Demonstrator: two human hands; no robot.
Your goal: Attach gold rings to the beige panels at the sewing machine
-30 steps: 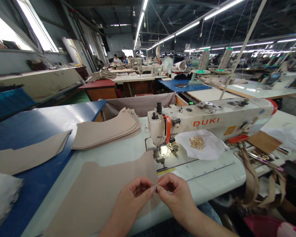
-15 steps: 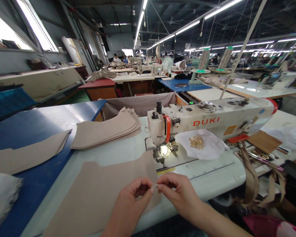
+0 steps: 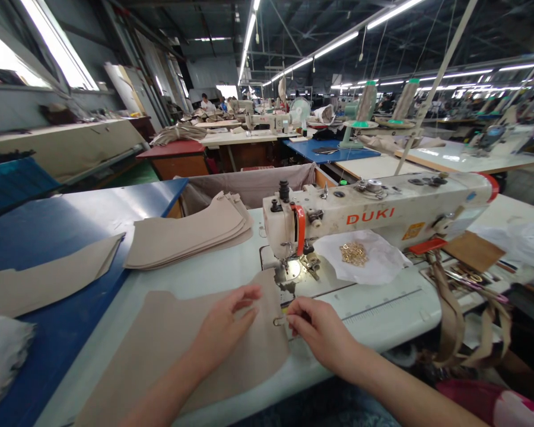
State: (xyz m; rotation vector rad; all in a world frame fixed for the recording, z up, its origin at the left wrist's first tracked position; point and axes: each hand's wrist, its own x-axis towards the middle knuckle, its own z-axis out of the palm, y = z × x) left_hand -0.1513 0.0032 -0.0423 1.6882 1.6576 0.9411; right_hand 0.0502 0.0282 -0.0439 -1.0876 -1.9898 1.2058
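Observation:
A flat beige fabric panel (image 3: 160, 344) lies on the pale table in front of the sewing machine (image 3: 374, 213). Over that panel, my left hand (image 3: 225, 323) is open with its thumb and fingers apart, holding nothing. My right hand (image 3: 318, 326) is closed in a pinch at the panel's right edge. A small gold-coloured metal ring (image 3: 277, 322) sticks out to the left of its fingertips. Whether the fingers grip the ring itself or a small tab through it, I cannot tell. The machine's needle area is just behind my right hand.
Several gold metal pieces (image 3: 354, 254) lie on a white sheet (image 3: 382, 270) beside the needle area. Stacked beige panels (image 3: 182, 237) sit behind the work. On the left stands a blue table (image 3: 89, 219) with another panel (image 3: 48, 279). Brown straps (image 3: 449, 314) hang at the right.
My left hand has let go of the small piece, opened and moved left and up over the panel. My right hand keeps its pinch, slightly lower the ring now shows.

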